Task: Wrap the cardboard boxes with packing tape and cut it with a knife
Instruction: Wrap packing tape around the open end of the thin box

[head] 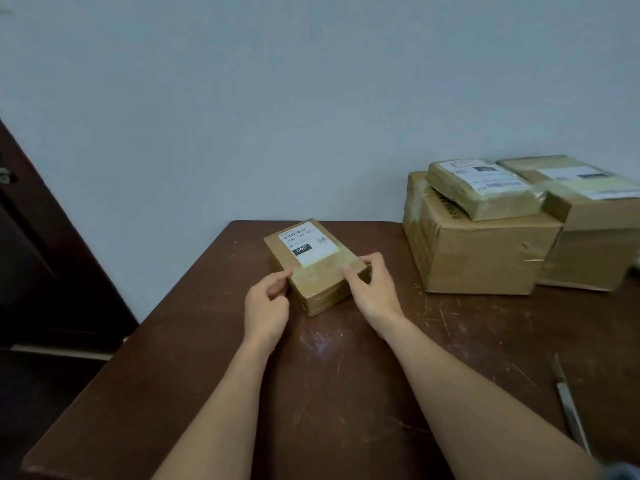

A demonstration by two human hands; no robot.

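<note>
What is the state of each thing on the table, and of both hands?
Small box: flat on table, label up, taped.
Left hand: grips its left edge.
Right hand: grips its right side.
Knife: lying untouched.
Stacked boxes: closed, taped.

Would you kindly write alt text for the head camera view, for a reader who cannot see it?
Two bare hands, left hand and right hand, hold a small labelled cardboard box on a scratched brown table. Larger taped boxes are stacked at the right, and a knife lies near the right forearm.
</note>
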